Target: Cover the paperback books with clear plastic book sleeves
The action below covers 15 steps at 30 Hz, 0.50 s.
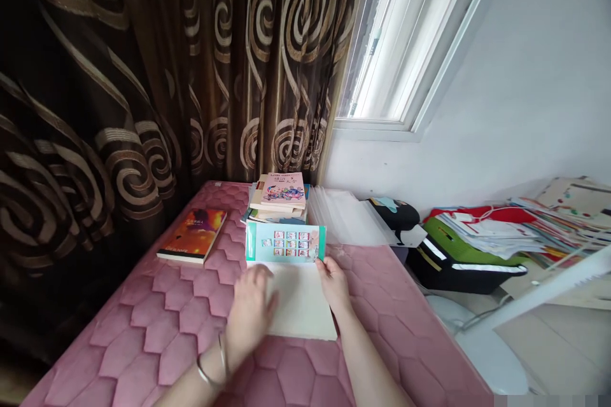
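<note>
A book with a light teal cover (pixel 286 243) stands opened on the pink quilted surface. Its cover is raised at the far side, with rows of small pictures, and a blank cream page (pixel 303 305) lies flat on the near side. My right hand (pixel 334 280) grips the cover's lower right corner with thumb and fingers. Over the left edge of the page is my left hand (pixel 252 302), fingers bent and thumb apart, slightly blurred. A metal bangle circles the left wrist.
An orange and purple book (pixel 193 235) lies at left. Behind the opened book is a book stack (pixel 284 194), pink cover on top, beside clear plastic sheets (pixel 351 216). At right are a black and green box (pixel 465 257) with papers and a white lamp-like stand (pixel 496 356). Curtains (pixel 258 63) hang behind.
</note>
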{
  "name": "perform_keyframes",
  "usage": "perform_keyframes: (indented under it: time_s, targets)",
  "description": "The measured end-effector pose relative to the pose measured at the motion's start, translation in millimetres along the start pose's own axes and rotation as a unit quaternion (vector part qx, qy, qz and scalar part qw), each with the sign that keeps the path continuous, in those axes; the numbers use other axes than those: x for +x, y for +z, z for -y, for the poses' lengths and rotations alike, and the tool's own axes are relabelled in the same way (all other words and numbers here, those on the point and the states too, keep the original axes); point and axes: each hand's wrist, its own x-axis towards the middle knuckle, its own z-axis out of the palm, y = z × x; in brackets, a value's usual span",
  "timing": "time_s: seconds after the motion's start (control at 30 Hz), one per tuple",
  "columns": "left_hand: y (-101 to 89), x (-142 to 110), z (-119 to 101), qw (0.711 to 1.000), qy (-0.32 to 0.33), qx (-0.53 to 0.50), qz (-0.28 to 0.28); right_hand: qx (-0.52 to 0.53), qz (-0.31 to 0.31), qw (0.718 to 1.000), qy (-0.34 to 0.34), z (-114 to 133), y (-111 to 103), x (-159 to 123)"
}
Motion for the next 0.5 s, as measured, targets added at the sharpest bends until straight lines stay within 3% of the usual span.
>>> perform_keyframes:
  time_s: [0.1,0.2,0.4,0.5]
  targets:
    - [8.1,-32,-13,0.976,0.173,0.044,0.124,-0.004,0.000,1.000,-0.001,0,0,0]
    - [17.3,-38,-10,0.954,0.226,0.113,0.161,-0.008,0.003,1.000,0.004,1,0,-1]
    - [28.7,-22,1,0.882,0.387,0.239,0.122,-0.011,-0.003,1.000,-0.015,5,-1,-4]
    - [29.2,-24,0,0.856,0.430,0.269,0.102,-0.020,-0.017,0.999,-0.027,6,-3,-4]
